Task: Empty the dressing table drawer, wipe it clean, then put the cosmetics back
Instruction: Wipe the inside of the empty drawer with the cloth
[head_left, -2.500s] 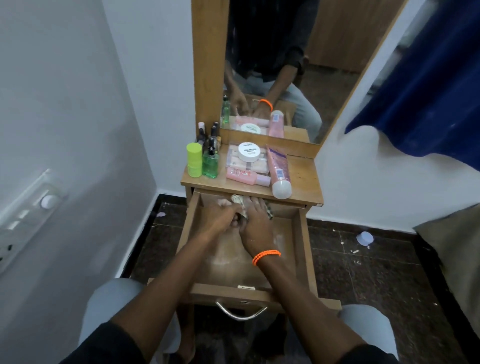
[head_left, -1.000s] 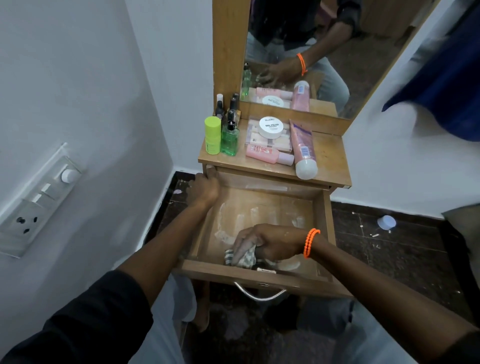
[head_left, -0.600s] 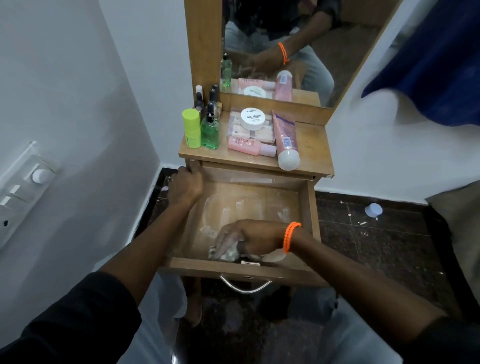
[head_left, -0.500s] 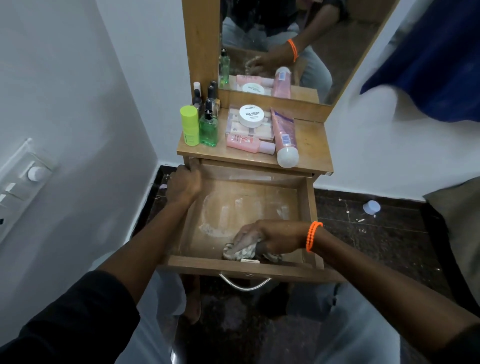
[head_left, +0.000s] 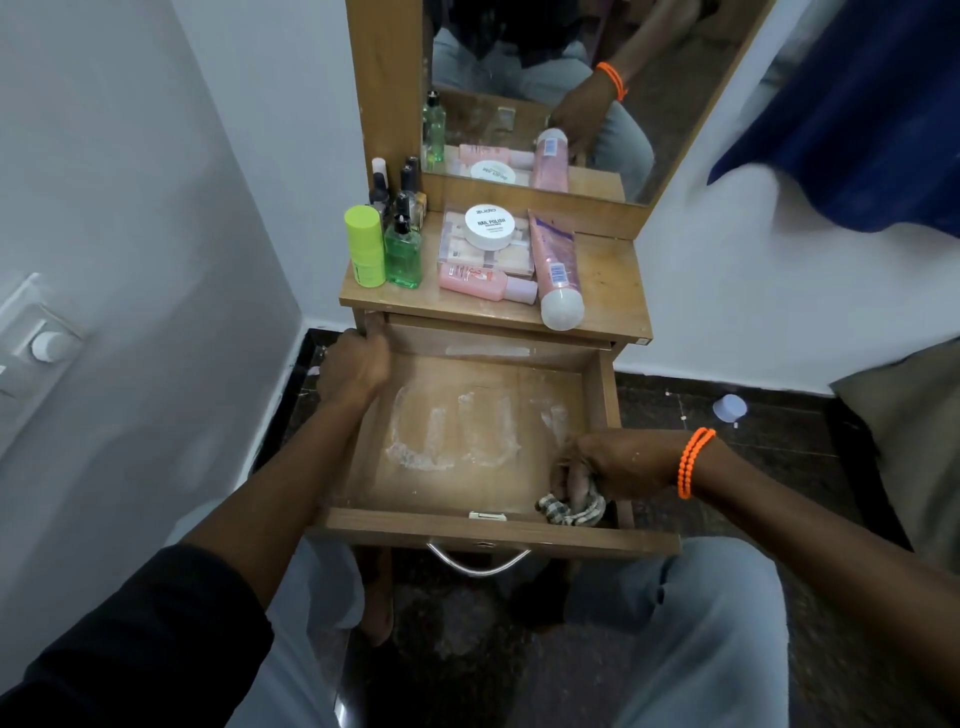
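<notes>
The wooden drawer (head_left: 483, 535) is pulled out, with white powdery smears (head_left: 447, 441) on its floor and no cosmetics inside. My right hand (head_left: 618, 462), with an orange bead bracelet on the wrist, grips a checked cloth (head_left: 569, 506) in the drawer's front right corner. My left hand (head_left: 356, 364) grips the drawer's left wall at the back. On the table top (head_left: 608, 280) stand a lime bottle (head_left: 364, 245), a green bottle (head_left: 403, 252) and small dark bottles (head_left: 395, 189). A white jar (head_left: 489, 224), a pink bottle (head_left: 480, 280) and a pink tube (head_left: 556, 270) lie beside them.
A mirror (head_left: 571, 88) rises behind the table top. White walls close in on the left and right, with a switch plate (head_left: 36, 332) on the left wall. A blue cloth (head_left: 857, 104) hangs at upper right. A small white cap (head_left: 729, 407) lies on the dark floor.
My right hand has dragged the cloth along the drawer's front from the middle into the right corner. My left hand stays on the drawer's left wall.
</notes>
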